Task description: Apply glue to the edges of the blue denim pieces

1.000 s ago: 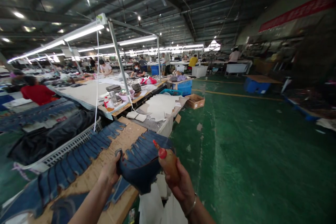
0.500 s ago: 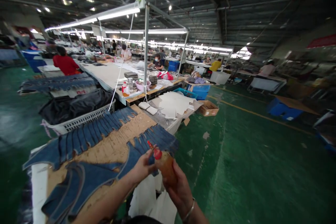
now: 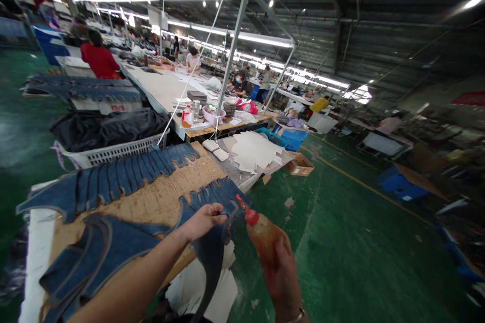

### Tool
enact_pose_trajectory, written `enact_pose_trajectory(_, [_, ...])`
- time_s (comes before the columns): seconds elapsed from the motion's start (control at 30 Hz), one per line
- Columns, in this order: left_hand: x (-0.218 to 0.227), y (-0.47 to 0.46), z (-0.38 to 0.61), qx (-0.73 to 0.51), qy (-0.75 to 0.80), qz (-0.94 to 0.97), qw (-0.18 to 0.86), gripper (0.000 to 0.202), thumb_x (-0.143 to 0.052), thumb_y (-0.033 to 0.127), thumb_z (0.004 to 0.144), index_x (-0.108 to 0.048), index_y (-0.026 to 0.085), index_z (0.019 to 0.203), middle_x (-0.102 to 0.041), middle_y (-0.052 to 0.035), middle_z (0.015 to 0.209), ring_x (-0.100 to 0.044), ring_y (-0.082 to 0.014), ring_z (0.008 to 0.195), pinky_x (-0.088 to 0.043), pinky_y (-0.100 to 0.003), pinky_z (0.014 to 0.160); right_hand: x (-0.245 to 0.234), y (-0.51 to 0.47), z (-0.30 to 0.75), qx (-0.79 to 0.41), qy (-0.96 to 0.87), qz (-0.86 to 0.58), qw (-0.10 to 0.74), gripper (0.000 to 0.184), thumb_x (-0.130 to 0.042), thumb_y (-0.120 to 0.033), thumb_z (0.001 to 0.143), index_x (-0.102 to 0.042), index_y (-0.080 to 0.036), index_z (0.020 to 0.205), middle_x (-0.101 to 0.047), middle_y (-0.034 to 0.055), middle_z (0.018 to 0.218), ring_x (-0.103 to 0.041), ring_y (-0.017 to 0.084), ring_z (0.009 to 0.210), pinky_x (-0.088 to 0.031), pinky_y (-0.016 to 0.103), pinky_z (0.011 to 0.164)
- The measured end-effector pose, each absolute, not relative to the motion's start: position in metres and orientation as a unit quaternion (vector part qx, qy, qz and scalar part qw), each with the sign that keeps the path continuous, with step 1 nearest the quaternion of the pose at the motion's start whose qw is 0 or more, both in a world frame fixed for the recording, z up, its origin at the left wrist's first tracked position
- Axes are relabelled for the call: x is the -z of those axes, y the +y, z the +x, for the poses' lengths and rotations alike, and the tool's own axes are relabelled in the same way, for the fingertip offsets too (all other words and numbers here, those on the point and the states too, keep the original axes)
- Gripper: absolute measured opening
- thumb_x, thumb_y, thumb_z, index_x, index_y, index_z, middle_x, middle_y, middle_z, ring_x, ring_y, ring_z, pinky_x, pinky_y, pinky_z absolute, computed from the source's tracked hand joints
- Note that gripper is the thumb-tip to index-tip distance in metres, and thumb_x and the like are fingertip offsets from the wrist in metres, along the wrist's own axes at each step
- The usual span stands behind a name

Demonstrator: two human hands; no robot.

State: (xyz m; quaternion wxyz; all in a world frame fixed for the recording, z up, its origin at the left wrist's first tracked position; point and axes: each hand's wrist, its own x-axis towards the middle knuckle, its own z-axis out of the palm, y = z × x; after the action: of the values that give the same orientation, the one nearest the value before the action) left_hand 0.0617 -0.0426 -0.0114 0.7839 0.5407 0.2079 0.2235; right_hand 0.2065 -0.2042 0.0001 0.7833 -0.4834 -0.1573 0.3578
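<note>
My left hand [image 3: 203,220] pinches the edge of a dark blue cut piece [image 3: 211,257], leather or fabric, which hangs down in a curve in front of me. My right hand [image 3: 285,275] is wrapped round a squeeze bottle [image 3: 265,236] with a red cap and thin red nozzle. Amber liquid shows inside the clear bottle, which tilts up and left, its nozzle a little apart from the piece. Below, a brown board [image 3: 151,199] carries a fanned row of blue pieces [image 3: 125,179] and larger curved blue pieces [image 3: 117,247].
White sheets [image 3: 253,149] lie on a grey table beyond the board. A white basket [image 3: 109,151] with black material stands at left. Behind are a long worktable [image 3: 151,86], a red-capped bottle [image 3: 187,116] and a pink bowl [image 3: 210,113]. Other people work farther off. Green floor [image 3: 341,242] is at right.
My left hand has moved away from the bottle's nozzle and now has a blue piece lifted off the board. The bottle has shifted right in my right hand. The view has tilted.
</note>
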Motion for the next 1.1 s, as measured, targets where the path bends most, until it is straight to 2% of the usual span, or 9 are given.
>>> enact_pose_trajectory(0.17, [0.004, -0.051, 0.044, -0.228, 0.192, 0.466, 0.833, 0.039, -0.078, 0.046, 0.065, -0.059, 0.014, 0.078, -0.07, -0.0043, 0.067, -0.063, -0.0149, 0.059, -0.05, -0.026, 0.062, 0.006, -0.217, 0.229, -0.207, -0.213, -0.602, 0.741, 0.035, -0.073, -0.039, 0.069, -0.065, -0.023, 0.099, -0.07, 0.0062, 0.103, -0.068, 0.023, 0.088, -0.056, 0.031, 0.066])
enact_pose_trajectory(0.3, [-0.001, -0.058, 0.041, -0.251, 0.213, 0.449, 0.831, 0.039, -0.076, 0.047, 0.068, -0.065, 0.011, 0.073, -0.069, -0.0056, 0.066, -0.059, -0.0118, 0.055, -0.047, -0.023, 0.058, 0.006, -0.211, 0.225, -0.104, -0.373, -0.628, 0.675, 0.026, -0.07, -0.033, 0.072, -0.067, -0.022, 0.096, -0.068, 0.0077, 0.103, -0.065, 0.024, 0.093, -0.055, 0.037, 0.076])
enact_pose_trajectory(0.4, [-0.006, -0.061, 0.04, -0.268, 0.222, 0.463, 0.815, 0.041, -0.076, 0.05, 0.068, -0.065, 0.01, 0.065, -0.068, -0.0059, 0.063, -0.058, -0.0109, 0.055, -0.045, -0.021, 0.059, 0.002, -0.204, 0.22, -0.027, -0.475, -0.618, 0.626, 0.019, -0.068, -0.027, 0.075, -0.067, -0.022, 0.093, -0.067, 0.0073, 0.1, -0.065, 0.023, 0.092, -0.055, 0.038, 0.076])
enact_pose_trajectory(0.57, [-0.008, -0.065, 0.031, -0.253, 0.233, 0.452, 0.823, 0.041, -0.079, 0.049, 0.063, -0.062, 0.012, 0.06, -0.063, -0.0019, 0.052, -0.056, -0.0105, 0.048, -0.045, -0.022, 0.054, -0.001, -0.202, 0.224, 0.033, -0.581, -0.587, 0.563, 0.02, -0.065, -0.02, 0.078, -0.065, -0.023, 0.098, -0.066, 0.0075, 0.098, -0.064, 0.021, 0.092, -0.057, 0.036, 0.074])
enact_pose_trajectory(0.67, [-0.007, -0.066, 0.025, -0.264, 0.258, 0.424, 0.827, 0.041, -0.082, 0.048, 0.059, -0.065, 0.013, 0.072, -0.059, 0.0021, 0.048, -0.054, -0.0105, 0.044, -0.046, -0.023, 0.052, 0.005, -0.208, 0.234, 0.057, -0.604, -0.588, 0.536, 0.02, -0.066, -0.02, 0.079, -0.064, -0.022, 0.099, -0.065, 0.0077, 0.097, -0.064, 0.021, 0.09, -0.057, 0.035, 0.072])
enact_pose_trajectory(0.77, [-0.006, -0.066, 0.022, -0.277, 0.286, 0.423, 0.814, 0.045, -0.082, 0.049, 0.058, -0.065, 0.012, 0.079, -0.057, 0.0037, 0.046, -0.052, -0.0086, 0.04, -0.044, -0.021, 0.051, 0.008, -0.214, 0.239, 0.072, -0.56, -0.609, 0.557, 0.017, -0.065, -0.021, 0.08, -0.063, -0.021, 0.097, -0.064, 0.0078, 0.096, -0.063, 0.022, 0.09, -0.056, 0.036, 0.071])
enact_pose_trajectory(0.9, [-0.008, -0.068, 0.028, -0.266, 0.291, 0.427, 0.814, 0.045, -0.081, 0.051, 0.059, -0.061, 0.013, 0.073, -0.056, 0.0034, 0.044, -0.05, -0.0073, 0.038, -0.042, -0.019, 0.047, 0.001, -0.214, 0.231, 0.074, -0.55, -0.593, 0.584, 0.019, -0.062, -0.019, 0.081, -0.061, -0.022, 0.099, -0.063, 0.0086, 0.1, -0.061, 0.023, 0.094, -0.056, 0.039, 0.073])
enact_pose_trajectory(1.1, [-0.013, -0.076, 0.034, -0.271, 0.283, 0.405, 0.826, 0.043, -0.083, 0.048, 0.056, -0.061, 0.013, 0.068, -0.054, 0.0036, 0.042, -0.043, -0.0049, 0.035, -0.035, -0.016, 0.04, -0.004, -0.212, 0.226, 0.136, -0.648, -0.543, 0.516, 0.023, -0.064, -0.02, 0.082, -0.061, -0.021, 0.105, -0.064, 0.0087, 0.101, -0.063, 0.021, 0.091, -0.055, 0.039, 0.077])
